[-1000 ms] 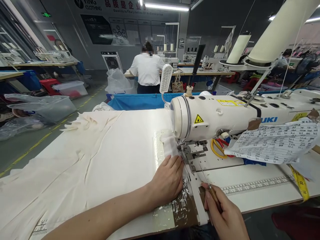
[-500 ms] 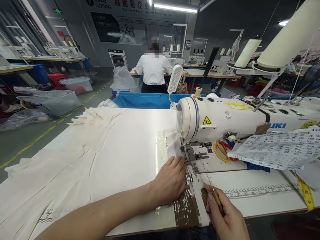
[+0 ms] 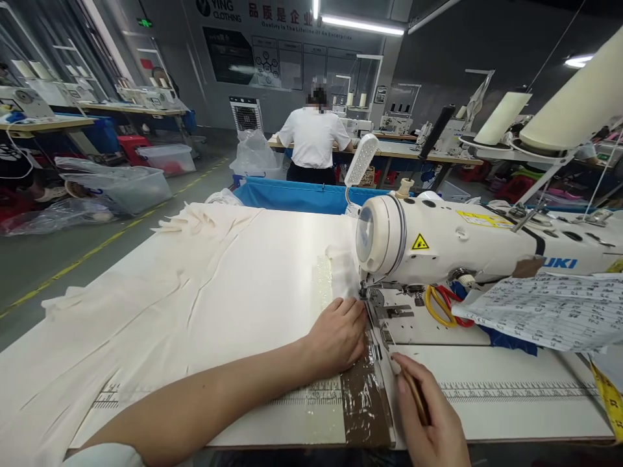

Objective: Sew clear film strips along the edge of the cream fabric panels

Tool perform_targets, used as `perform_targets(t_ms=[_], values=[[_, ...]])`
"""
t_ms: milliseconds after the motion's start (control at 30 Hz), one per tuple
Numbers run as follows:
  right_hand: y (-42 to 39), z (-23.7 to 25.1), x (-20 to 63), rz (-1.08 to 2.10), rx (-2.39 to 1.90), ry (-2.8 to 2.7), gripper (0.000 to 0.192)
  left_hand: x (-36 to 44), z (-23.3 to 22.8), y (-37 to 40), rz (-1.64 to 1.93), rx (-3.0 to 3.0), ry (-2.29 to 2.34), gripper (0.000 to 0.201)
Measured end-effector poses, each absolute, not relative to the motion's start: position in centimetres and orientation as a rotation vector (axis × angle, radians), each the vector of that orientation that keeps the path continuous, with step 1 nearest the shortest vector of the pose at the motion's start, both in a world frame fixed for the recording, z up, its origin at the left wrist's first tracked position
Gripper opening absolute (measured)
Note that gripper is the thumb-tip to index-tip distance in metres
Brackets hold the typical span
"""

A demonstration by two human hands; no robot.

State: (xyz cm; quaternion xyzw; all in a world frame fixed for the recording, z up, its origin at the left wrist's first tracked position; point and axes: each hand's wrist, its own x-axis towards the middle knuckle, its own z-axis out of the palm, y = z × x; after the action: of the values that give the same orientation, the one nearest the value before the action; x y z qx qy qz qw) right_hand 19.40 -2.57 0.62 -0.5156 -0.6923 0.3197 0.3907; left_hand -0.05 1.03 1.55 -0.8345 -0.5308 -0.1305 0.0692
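Note:
My left hand point(image 3: 339, 334) rests beside the sewing machine's presser foot point(image 3: 370, 295), fingers curled together on a piece of white fabric point(image 3: 342, 275); the fingertips are partly hidden. My right hand point(image 3: 431, 408) is closed around the wooden handle of an awl point(image 3: 416, 395). The awl's thin point reaches toward the metal guide point(image 3: 377, 350) in front of the foot, close to my left hand. A white strip point(image 3: 396, 415) runs from the guide toward the table's front edge, passing beside my right fingers.
The white sewing machine head point(image 3: 438, 240) stands over the right of the table. Scissors point(image 3: 440, 306) with yellow and red handles lie beneath it, near a hanging written sheet point(image 3: 549, 308). Cream fabric point(image 3: 146, 311) spreads across the left. A person point(image 3: 316, 139) sits ahead beyond a blue cloth bin point(image 3: 287, 194).
My right hand has moved in toward the left, bringing the awl's point up to the guide. The left fingers look more curled. The whole view has shifted slightly.

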Motion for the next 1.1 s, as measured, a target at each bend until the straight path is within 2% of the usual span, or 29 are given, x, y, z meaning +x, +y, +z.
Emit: perform_targets(t_ms=[167,367,1100], values=[[-0.7,-0.2,18.4,0.436,-0.944,-2.184,0.028,-0.3,2.0,1.5,-0.398,-2.545,-1.672,0.032],[0.6,-0.1,16.8,-0.012,-0.907,-2.350,0.030,-0.5,1.5,1.8,-0.441,-2.590,-1.626,0.031],[0.8,-0.2,15.2,-0.416,-1.077,-2.423,0.036,-1.8,0.7,2.9,-0.547,-2.546,-1.666,0.040]])
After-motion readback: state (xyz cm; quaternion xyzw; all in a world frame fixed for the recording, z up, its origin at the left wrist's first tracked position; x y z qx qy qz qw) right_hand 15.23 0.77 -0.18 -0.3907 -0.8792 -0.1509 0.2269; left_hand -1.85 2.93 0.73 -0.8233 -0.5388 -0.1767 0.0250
